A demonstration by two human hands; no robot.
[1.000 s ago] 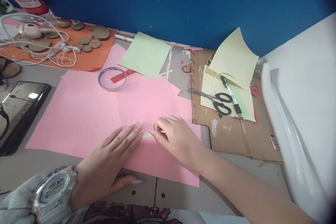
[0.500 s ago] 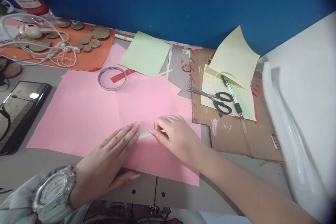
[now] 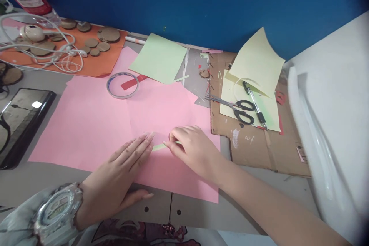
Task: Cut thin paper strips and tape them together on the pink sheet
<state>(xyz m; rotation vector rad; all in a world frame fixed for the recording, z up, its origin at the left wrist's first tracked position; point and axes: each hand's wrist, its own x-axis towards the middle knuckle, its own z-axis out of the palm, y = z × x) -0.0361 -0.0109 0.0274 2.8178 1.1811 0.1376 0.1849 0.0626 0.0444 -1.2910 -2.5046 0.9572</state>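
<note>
A narrow pale green paper strip (image 3: 158,147) lies on a large sheet of pink paper (image 3: 95,119). My left hand (image 3: 127,165) rests flat on the pink sheet, fingers together and stretched out, its fingertips at the strip's left end. My right hand (image 3: 190,148) pinches the strip between thumb and bent forefinger near the middle of the sheet. A short end of the strip shows just past the right thumb; the rest under the fingers is hidden. A roll of tape (image 3: 107,88) lies further back on the pink sheet, around part of a red paper strip (image 3: 129,84).
Scissors (image 3: 243,117) and a pen (image 3: 255,105) lie on yellow paper over cardboard (image 3: 250,153) at the right. Green paper (image 3: 158,57) sits at the back. A phone (image 3: 25,123), tangled earphones (image 3: 69,52) and cardboard discs (image 3: 108,34) on orange paper are at the left.
Both hands keep nearly the same place and pose on the strip. The whole view has shifted very slightly.
</note>
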